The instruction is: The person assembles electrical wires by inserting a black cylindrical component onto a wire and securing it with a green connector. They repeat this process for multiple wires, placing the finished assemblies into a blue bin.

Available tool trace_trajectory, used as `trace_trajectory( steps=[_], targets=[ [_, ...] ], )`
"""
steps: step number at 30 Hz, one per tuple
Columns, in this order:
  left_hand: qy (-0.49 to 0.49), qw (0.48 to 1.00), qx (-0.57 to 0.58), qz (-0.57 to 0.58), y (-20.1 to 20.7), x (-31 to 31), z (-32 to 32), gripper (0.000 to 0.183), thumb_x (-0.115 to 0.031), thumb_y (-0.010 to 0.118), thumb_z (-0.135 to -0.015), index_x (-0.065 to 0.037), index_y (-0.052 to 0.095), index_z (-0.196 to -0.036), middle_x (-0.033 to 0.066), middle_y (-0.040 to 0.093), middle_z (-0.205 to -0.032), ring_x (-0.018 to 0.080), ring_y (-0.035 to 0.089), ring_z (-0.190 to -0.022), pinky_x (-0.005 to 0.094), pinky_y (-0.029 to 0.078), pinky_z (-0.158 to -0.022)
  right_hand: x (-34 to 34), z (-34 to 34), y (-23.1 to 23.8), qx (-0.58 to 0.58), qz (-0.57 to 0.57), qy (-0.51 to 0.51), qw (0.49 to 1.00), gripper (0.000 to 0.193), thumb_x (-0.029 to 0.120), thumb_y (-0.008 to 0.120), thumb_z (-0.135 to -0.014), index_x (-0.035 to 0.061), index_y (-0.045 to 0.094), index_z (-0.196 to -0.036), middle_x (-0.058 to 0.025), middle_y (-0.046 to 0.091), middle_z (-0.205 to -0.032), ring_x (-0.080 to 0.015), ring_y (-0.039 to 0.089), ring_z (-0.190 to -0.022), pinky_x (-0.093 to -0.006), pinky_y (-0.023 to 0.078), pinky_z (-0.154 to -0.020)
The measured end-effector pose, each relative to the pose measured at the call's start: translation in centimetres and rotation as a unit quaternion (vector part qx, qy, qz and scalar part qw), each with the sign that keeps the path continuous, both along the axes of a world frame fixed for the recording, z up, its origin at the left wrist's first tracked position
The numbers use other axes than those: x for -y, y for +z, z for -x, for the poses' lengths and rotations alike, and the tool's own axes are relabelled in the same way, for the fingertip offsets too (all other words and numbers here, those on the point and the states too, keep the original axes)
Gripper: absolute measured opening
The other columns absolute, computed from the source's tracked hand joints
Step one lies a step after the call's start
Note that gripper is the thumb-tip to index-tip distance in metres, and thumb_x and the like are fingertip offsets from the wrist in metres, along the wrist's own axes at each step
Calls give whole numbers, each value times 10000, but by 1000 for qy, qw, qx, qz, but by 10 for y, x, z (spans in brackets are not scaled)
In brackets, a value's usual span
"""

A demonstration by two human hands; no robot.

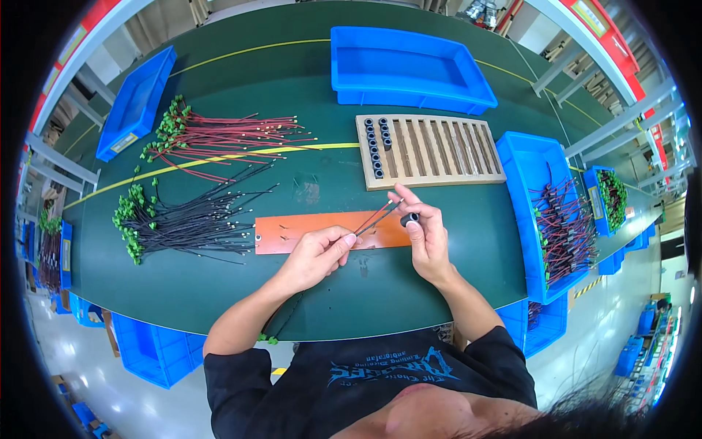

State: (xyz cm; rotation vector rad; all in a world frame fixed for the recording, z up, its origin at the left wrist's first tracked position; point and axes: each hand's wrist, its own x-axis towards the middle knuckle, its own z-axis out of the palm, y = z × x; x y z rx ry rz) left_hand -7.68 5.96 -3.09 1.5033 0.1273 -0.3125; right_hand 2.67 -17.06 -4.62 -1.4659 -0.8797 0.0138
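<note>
My left hand (316, 256) is closed, pinching a red wire and a black wire (375, 219) whose free ends point up and right. Between the thumb and fingers of my right hand (431, 245) sits a short black hollow cylinder (409, 219), close to the wire ends. I cannot tell whether the wires touch it. Both hands are over an orange board (276, 228) lying on the green table. Black wire with a green connector (269, 339) hangs at the table's near edge below my left wrist.
Left lie bundles of red wires (227, 134) and black wires (194, 219) with green connectors. A slotted wooden rack (431, 181) holds several black cylinders. Behind it stands a blue bin (409, 99); another blue bin (518, 186), right, contains wire assemblies. A blue tray (110, 139) stands far left.
</note>
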Motion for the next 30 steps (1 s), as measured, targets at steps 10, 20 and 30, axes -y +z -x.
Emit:
trace_trajectory(
  steps=[10, 20, 30],
  targets=[
    [-8, 1000, 18, -22, 2, 4, 2, 289, -262, 527, -1110, -37, 703, -1149, -38, 543, -715, 18, 435, -553, 210, 332, -481, -3, 7, -1, -14, 24, 4, 1000, 193, 149, 509, -1097, 32, 500, -1250, -264, 503, -1520, -353, 603, -1314, -408, 511, -1041],
    [-23, 997, 42, -61, 4, 8, 3, 271, -248, 541, -1098, -27, 697, -1094, -21, 552, -696, 58, 470, -610, 258, 399, -556, 5, -7, 3, -388, -179, -9, 904, 245, 156, 643, -1043, 26, 618, -1249, -105, 683, -1125, -184, 669, -995, -311, 555, -872],
    [-5, 990, 90, -106, -1, 12, 4, 258, -214, 552, -1095, -10, 711, -1099, -20, 561, -709, 55, 482, -623, 253, 398, -553, 2, -3, -1, -452, -172, 28, 875, 231, 212, 640, -1047, 65, 621, -1224, -126, 702, -1179, -173, 686, -1015, -303, 568, -882]
  ],
)
